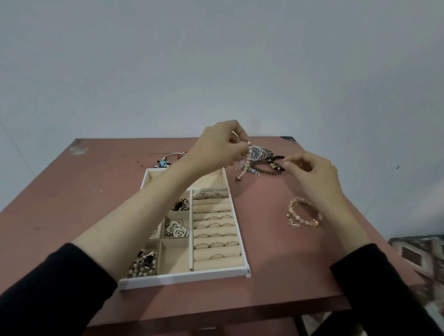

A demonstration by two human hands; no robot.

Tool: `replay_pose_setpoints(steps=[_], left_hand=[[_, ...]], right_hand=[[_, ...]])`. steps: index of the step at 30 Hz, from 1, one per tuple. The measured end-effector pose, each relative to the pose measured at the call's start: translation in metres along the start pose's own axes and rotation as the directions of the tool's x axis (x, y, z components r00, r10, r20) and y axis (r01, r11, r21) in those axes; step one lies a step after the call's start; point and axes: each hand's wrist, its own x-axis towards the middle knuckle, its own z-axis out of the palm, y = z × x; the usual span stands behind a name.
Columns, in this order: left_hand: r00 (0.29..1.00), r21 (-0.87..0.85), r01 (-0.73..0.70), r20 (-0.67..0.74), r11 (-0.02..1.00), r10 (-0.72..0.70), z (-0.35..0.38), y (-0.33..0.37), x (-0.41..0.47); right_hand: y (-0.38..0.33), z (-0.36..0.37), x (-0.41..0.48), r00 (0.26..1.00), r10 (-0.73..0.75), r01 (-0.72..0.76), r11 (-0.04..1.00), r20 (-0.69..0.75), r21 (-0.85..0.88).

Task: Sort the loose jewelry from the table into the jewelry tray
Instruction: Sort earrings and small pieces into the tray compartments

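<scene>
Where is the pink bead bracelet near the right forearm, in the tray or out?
Out. The pink bead bracelet lies on the table, right of the tray.

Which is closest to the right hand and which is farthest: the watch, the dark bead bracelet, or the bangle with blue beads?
1. Dark bead bracelet, just beside the right hand's fingertips.
2. Watch, a little further left.
3. Blue-bead bangle, far over on the left side.
</scene>
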Motion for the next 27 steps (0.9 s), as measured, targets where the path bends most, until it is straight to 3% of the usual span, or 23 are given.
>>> replay_pose_setpoints(steps=[4, 8, 11, 15, 19, 23, 27], left_hand=[[1.0, -0.154, 0.006, 0.005, 0.988, -0.006, -0.002, 0.012, -0.006], [0.999, -0.312, 0.035, 0.037, 0.95, -0.025, -0.002, 0.025, -0.011], [0.997, -0.374, 0.056, 0.067, 0.926, -0.033, -0.002, 0.037, -0.017], [0.998, -0.396, 0.035, 0.063, 0.918, -0.011, -0.006, 0.047, -0.023], [0.999, -0.399, -0.001, 0.035, 0.917, 0.016, -0.015, 0.051, -0.03], [1.0, -0.37, -0.026, -0.02, 0.929, 0.021, -0.031, 0.051, -0.04], [0.998, -0.33, -0.043, -0.062, 0.943, 0.023, -0.048, 0.048, -0.055]], right_hand=[[0.005, -0.021, 0.0, 0.982, 0.064, -0.035, 0.986, 0.175, -0.164], [0.01, -0.041, 0.003, 0.918, 0.142, 0.008, 0.927, 0.369, -0.375], [0.01, -0.049, 0.005, 0.878, 0.228, 0.028, 0.854, 0.422, -0.52], [0.013, -0.048, 0.004, 0.863, 0.248, 0.033, 0.842, 0.441, -0.538], [0.01, -0.044, -0.002, 0.903, 0.178, 0.017, 0.895, 0.392, -0.446], [-0.007, -0.04, -0.007, 0.926, 0.118, -0.048, 0.979, 0.359, -0.198], [-0.035, -0.026, -0.01, 0.944, 0.037, -0.07, 0.994, 0.329, 0.089]])
